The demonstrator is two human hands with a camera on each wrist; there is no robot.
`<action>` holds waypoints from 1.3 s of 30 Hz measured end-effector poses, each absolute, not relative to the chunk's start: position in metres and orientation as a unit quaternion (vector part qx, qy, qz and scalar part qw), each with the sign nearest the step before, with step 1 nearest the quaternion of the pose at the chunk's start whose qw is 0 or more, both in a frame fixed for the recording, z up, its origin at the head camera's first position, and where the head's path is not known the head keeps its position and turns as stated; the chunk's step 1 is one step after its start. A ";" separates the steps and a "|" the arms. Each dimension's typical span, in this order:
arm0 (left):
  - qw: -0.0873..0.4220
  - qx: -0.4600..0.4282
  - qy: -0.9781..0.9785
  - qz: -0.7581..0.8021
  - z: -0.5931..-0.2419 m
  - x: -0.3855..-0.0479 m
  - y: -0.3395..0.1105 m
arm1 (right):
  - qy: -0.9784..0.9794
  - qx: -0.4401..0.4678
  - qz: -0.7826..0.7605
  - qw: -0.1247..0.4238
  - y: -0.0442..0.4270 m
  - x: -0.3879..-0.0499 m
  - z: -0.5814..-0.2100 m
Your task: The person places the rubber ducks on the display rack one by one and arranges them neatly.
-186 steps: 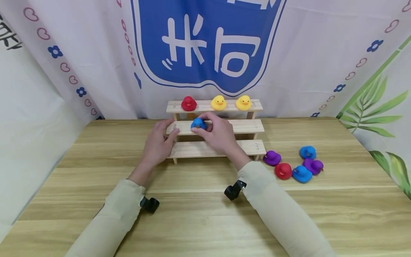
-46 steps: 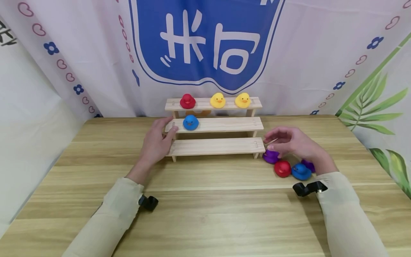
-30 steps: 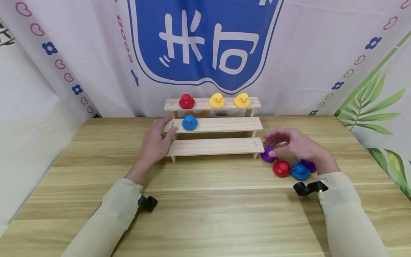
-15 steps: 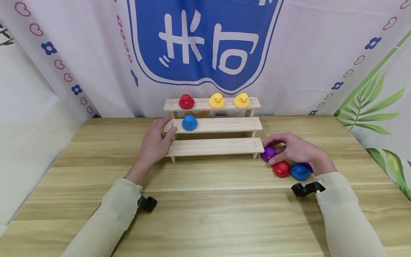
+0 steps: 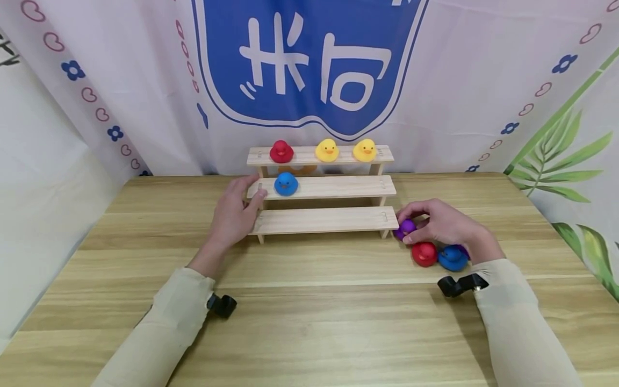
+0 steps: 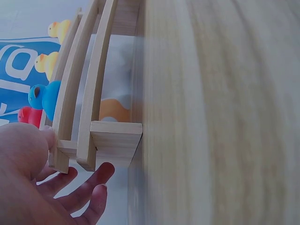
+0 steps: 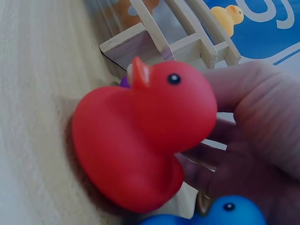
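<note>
Purple duck (image 5: 407,227) in narrow pinch between right fingers (image 5: 417,235), left fingers (image 5: 254,206) around end of stand (image 5: 333,187)

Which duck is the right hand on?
The purple duck nearest the rack: thumb and fingers flank it. The other purple duck is mostly hidden behind a blue one.

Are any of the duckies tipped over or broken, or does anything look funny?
No, nothing stands out. On the wooden stand, the red duck, two yellow ducks and blue duck all sit upright. I see nothing broken or spilled, but the right hand partly hides the purple duck.
</note>
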State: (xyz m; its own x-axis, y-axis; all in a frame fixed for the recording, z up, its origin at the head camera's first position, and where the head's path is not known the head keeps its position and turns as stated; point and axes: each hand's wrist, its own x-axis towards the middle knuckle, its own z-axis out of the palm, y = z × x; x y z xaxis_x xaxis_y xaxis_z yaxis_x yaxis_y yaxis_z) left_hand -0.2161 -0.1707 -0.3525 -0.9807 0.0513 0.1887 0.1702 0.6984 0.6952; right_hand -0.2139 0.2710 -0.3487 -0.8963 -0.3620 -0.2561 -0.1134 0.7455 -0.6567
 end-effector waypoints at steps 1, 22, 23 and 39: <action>0.079 -0.061 -0.918 -0.383 -0.352 -0.216 -0.171 | 0.917 -0.127 -0.332 0.183 0.271 -0.214 -0.348; 0.086 -0.069 -0.915 -0.389 -0.353 -0.217 -0.172 | 0.915 -0.087 -0.372 0.128 0.273 -0.209 -0.325; 0.086 -0.069 -0.915 -0.389 -0.353 -0.217 -0.172 | 0.916 -0.089 -0.372 0.123 0.272 -0.208 -0.324; 0.079 -0.063 -0.915 -0.390 -0.353 -0.216 -0.171 | 0.900 -0.114 -0.416 0.063 0.253 -0.205 -0.307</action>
State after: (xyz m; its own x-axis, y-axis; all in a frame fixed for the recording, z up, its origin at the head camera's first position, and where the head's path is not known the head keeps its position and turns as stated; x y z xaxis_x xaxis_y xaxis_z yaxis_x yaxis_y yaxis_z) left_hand -0.2160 -0.1715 -0.3533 -0.9794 0.0539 0.1947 0.1778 0.6875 0.7041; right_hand -0.2051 0.2527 -0.3067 -0.9661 -0.2573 -0.0190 -0.1525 0.6286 -0.7626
